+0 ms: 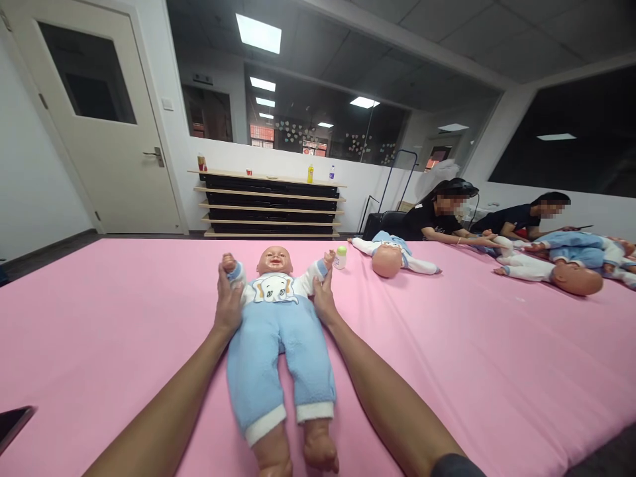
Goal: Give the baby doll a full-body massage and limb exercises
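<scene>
A baby doll point(281, 331) lies face up on the pink table cover point(124, 318), its feet towards me. It wears blue trousers and a white top with an elephant face on the chest. My left hand point(229, 303) is closed round the doll's sleeved arm at the left of the view. At the other side, my right hand point(324, 299) grips the other sleeve, thumb up along it. Both doll arms point up and outward, with the doll's hands showing above my fingers. Just beyond the doll's right-side hand stands a small bottle with a green cap point(340, 258).
A second doll point(386, 260) lies to the right, and several more dolls point(576, 277) lie farther along. Two people point(442, 212) lean over the table there. A dark flat device point(14, 424) is at the left edge. Behind the table stands a stack of shelves point(271, 202).
</scene>
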A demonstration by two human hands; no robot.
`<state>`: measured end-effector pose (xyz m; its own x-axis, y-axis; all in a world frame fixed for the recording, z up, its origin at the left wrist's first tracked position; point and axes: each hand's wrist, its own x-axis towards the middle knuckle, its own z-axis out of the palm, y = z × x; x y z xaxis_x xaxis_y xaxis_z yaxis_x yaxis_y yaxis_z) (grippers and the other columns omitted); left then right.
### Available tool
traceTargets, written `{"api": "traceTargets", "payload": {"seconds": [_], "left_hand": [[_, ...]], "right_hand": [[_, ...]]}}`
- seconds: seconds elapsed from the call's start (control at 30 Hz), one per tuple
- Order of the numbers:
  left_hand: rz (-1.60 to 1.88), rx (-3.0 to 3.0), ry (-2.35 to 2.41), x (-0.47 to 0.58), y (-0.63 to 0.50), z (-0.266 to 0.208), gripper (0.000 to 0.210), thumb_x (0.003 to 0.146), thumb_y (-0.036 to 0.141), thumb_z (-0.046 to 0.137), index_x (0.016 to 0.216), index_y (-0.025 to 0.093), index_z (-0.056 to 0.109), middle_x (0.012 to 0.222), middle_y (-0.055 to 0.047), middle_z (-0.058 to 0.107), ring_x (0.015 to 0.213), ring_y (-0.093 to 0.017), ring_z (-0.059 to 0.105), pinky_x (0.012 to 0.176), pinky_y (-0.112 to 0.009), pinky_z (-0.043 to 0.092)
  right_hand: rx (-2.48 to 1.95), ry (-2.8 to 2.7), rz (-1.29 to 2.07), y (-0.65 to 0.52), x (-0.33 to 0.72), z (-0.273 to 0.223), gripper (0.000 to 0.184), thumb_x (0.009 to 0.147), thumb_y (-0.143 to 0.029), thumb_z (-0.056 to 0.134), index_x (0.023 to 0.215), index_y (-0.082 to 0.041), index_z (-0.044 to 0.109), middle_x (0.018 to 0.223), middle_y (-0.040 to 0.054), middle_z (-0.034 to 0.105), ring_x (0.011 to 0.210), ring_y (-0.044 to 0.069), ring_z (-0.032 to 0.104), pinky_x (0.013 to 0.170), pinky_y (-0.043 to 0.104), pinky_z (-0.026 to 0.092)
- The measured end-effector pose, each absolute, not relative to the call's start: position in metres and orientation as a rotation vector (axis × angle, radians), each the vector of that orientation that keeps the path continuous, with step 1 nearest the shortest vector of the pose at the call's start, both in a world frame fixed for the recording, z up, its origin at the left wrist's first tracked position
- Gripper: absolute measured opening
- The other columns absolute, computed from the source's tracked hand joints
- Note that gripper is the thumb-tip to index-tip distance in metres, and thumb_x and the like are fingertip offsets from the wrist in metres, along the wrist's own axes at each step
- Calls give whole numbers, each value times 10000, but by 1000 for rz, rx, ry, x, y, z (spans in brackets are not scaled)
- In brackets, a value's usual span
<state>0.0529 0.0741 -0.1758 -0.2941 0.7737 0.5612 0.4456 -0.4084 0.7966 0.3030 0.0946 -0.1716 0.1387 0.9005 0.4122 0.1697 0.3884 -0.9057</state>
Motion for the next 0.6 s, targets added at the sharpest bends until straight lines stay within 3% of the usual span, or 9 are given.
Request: {"api": "traceTargets", "payload": {"seconds": [0.13,0.27,0.4,0.6], "left_hand": [[1496,1901,1579,57,81,-186,646,936,482,262,1509,287,37,1582,-11,-11,1473,-182,-47,1220,-433,49],[1295,2129,1589,57,85,-191,554,953,456,144,1490,323,175,1575,7,74,1470,-177,3,1212,-472,13],[1182,2199,1644,58,89,-193,535,951,467,126,1445,363,302,1543,11,201,1450,-193,109,1202,-484,79],[1216,2217,1635,58,92,-195,529,954,456,131,1427,356,345,1526,3,242,1434,-194,161,1199,-484,103]], "right_hand": [[-1046,-1646,662,88,293,-170,695,910,-521,412,1503,-288,136,1548,15,157,1436,160,182,1174,400,205],[-994,-1988,517,83,286,-168,558,902,-502,461,1424,-325,372,1566,-27,-7,1463,199,-23,1195,446,72],[-898,-2188,368,76,284,-158,493,914,-476,464,1383,-326,440,1561,-17,85,1463,194,-35,1188,476,-30],[-884,-2191,311,75,281,-159,481,902,-459,492,1360,-315,471,1547,1,163,1463,200,10,1188,492,-19]]}}
